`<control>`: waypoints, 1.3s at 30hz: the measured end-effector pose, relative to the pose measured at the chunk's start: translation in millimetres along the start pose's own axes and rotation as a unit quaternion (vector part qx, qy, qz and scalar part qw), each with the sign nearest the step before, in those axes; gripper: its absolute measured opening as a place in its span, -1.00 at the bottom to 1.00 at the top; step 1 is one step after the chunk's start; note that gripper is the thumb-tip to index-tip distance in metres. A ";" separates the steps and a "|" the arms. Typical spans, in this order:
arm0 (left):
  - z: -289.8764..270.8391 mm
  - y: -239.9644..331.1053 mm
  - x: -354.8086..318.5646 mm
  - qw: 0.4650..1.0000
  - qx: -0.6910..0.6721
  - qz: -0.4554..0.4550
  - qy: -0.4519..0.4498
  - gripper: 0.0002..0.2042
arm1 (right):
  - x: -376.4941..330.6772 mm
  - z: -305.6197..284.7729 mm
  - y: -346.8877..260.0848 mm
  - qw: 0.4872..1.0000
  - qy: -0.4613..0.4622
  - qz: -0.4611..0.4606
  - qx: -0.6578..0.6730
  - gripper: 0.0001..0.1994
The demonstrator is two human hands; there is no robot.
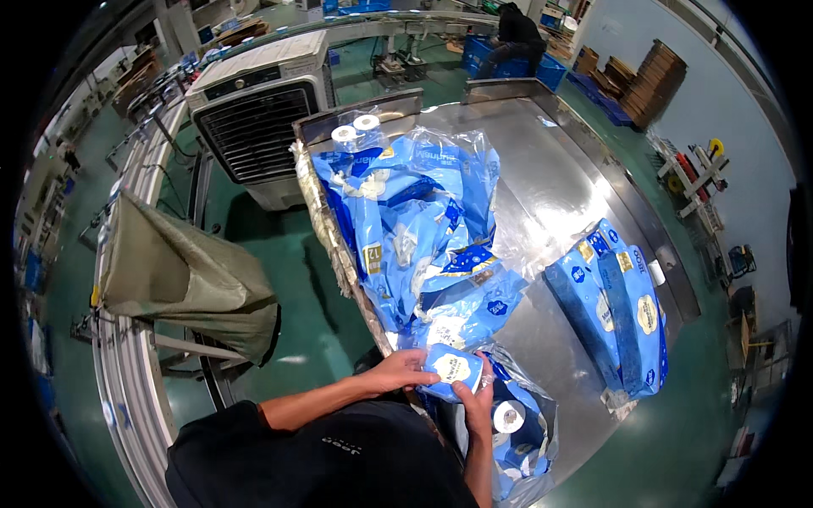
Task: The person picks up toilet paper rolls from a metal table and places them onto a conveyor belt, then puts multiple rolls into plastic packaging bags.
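Note:
Low in the head view, near the table's front left edge, I hold a small blue plastic packet (451, 370) with a pale label. My left hand (403, 371) pinches its left side, and my right hand (478, 401) grips its right side with the thumb on the front. Just beside my right hand lies a clear and blue plastic bag (542, 449) with a white paper roll (509, 416) in it. Beyond my hands spreads a crumpled heap of blue printed plastic packaging (406, 224). Two paper rolls (366, 123) stand at the heap's far end.
The metal table (542, 182) has raised rims. Blue printed bags (622, 313) lie stacked on its right. An air cooler (262, 118) stands beyond its left edge, and a cloth-draped stand (182, 279) is farther left. Another person (515, 38) sits by a blue bin (550, 72) at the back.

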State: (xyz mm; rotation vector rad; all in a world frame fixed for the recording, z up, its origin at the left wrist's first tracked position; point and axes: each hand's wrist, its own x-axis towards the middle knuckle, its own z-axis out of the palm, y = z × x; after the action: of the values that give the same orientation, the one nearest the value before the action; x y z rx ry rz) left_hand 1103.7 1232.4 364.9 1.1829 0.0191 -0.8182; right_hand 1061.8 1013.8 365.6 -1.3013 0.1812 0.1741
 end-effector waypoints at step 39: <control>-125.0 95.2 61.3 0.986 0.148 0.076 0.021 -0.77 | 458.4 -13.6 -93.5 0.932 0.346 -0.053 -0.091 -0.27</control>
State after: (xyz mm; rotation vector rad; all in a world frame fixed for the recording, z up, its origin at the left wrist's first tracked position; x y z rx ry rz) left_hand 1251.5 1313.7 364.6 1.4624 -0.1622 -0.6754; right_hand 1528.6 988.4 344.3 -1.5129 0.7056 -0.3807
